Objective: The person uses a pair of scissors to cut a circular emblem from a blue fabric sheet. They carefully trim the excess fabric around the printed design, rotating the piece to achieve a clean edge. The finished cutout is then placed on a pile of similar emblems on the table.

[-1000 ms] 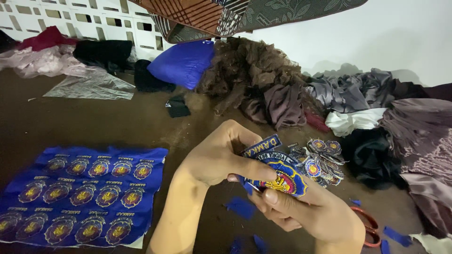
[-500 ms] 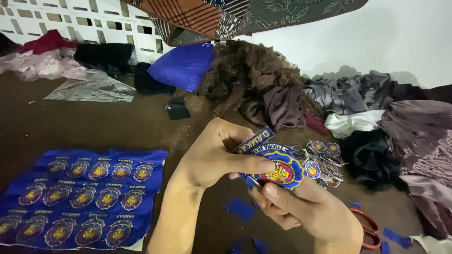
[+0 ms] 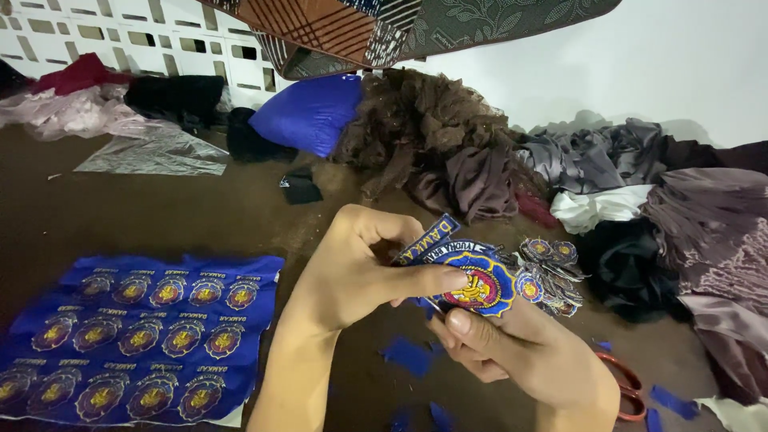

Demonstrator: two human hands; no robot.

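My left hand (image 3: pixel 356 276) and my right hand (image 3: pixel 512 352) together hold a round blue embroidered patch (image 3: pixel 478 286) with a red and yellow middle. The left thumb and fingers pinch its left edge, along with a narrow blue strip patch (image 3: pixel 424 238). My right thumb presses under the round patch from below. Just right of my hands lies a small pile of cut round patches (image 3: pixel 550 272) on the floor. A blue cloth sheet (image 3: pixel 136 336) with rows of uncut patches lies at the lower left.
Red-handled scissors (image 3: pixel 628 388) lie by my right wrist. Blue cloth scraps (image 3: pixel 408 354) dot the brown floor. Heaps of dark clothes (image 3: pixel 632 208), a blue pillow (image 3: pixel 308 112) and a clear plastic sheet (image 3: pixel 156 152) line the back wall.
The patch has turned slightly in my hands and risen a little. The narrow strip patch now sticks up more at the upper left.
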